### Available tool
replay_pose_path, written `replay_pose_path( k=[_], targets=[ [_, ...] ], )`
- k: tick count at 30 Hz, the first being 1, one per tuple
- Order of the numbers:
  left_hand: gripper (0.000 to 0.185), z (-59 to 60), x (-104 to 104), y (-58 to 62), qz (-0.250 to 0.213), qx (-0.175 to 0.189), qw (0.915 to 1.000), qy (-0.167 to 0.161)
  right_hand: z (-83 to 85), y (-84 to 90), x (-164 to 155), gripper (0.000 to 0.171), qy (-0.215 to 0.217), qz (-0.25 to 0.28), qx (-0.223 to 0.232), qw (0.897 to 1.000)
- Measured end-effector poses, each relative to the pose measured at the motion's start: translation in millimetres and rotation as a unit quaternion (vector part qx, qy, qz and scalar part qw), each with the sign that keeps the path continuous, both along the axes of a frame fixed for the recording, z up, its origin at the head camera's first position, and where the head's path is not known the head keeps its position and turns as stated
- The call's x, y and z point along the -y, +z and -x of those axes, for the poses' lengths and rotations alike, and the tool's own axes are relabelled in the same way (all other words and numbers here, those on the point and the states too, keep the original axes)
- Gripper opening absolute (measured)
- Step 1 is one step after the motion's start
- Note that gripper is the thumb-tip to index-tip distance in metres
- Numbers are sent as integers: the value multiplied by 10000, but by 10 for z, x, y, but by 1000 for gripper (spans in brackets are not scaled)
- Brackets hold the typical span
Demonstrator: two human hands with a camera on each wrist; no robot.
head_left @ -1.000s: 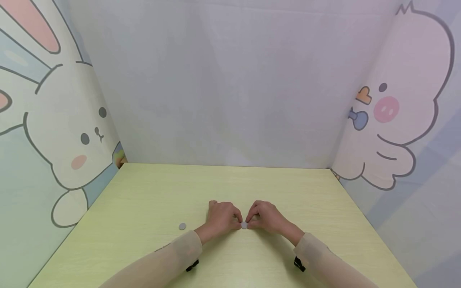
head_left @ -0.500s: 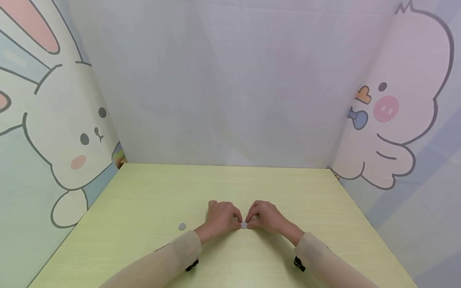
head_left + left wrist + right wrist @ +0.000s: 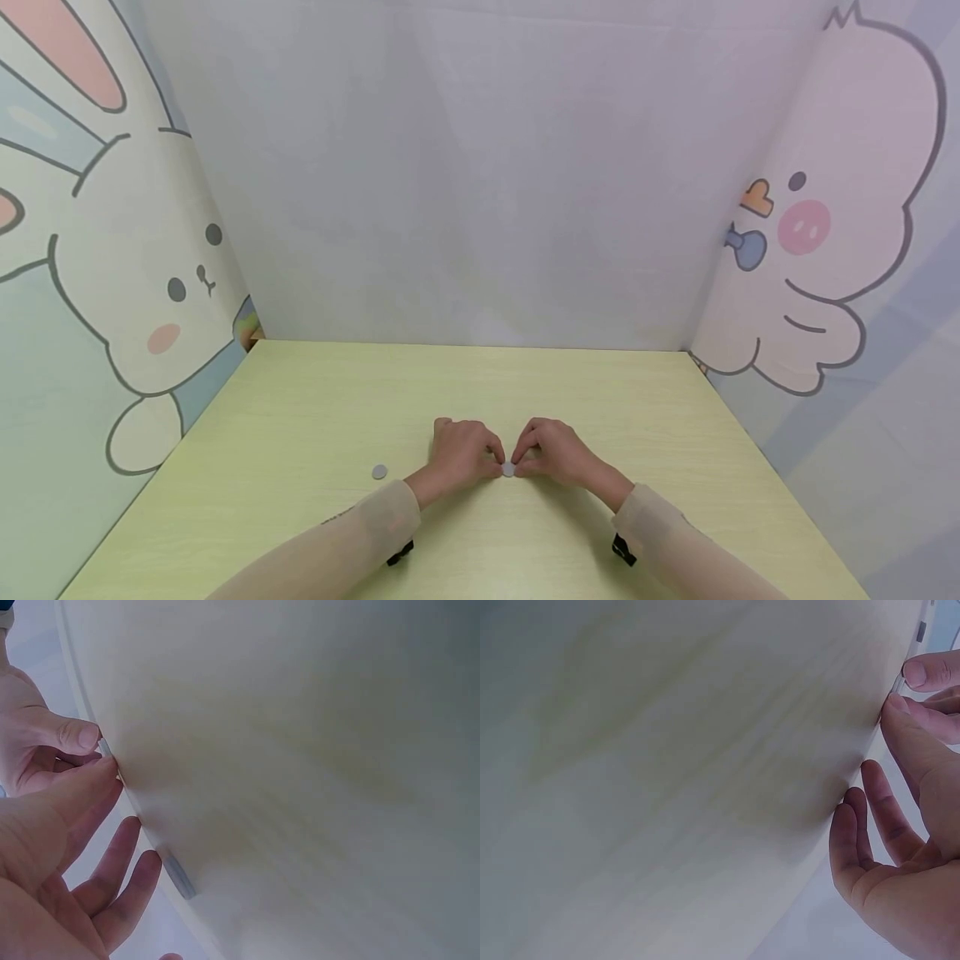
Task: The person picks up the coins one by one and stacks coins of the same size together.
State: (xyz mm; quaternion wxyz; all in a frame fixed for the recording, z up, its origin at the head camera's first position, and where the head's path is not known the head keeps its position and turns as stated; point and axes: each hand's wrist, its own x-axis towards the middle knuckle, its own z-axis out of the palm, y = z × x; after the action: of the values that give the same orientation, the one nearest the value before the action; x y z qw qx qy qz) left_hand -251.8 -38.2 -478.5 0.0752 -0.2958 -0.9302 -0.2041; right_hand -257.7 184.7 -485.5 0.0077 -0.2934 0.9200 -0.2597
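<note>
A small flat grey disc [image 3: 508, 470] lies on the pale yellow-green table [image 3: 480, 383]. My left hand [image 3: 497, 463] and right hand [image 3: 520, 463] meet over it, fingers curled, each pinching its edge from its own side. In the left wrist view the disc [image 3: 106, 747] shows edge-on between my left thumb [image 3: 88, 786] and the right thumb [image 3: 75, 735]. In the right wrist view the disc [image 3: 897, 683] sits between a right fingertip [image 3: 901, 714] and the left thumb [image 3: 928, 671]. A second grey disc [image 3: 380, 472] lies apart, to the left of my left wrist.
Cartoon-printed panels wall the table in: a rabbit [image 3: 142, 275] on the left, a chick [image 3: 832, 233] on the right, plain white at the back. The second disc [image 3: 180, 878] lies close to my left fingers in the left wrist view.
</note>
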Motion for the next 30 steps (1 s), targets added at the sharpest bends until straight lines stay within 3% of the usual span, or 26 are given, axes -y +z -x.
replay_pose_path(
  k=[21,30],
  targets=[
    [9,17,6,-3,12,27,10000,-14,21,-9,-7,6,24,20,-13,10000],
    [7,36,60,39,-176,580,9981,-68,-11,60,-65,8,145,-51,-143,9998]
  ],
)
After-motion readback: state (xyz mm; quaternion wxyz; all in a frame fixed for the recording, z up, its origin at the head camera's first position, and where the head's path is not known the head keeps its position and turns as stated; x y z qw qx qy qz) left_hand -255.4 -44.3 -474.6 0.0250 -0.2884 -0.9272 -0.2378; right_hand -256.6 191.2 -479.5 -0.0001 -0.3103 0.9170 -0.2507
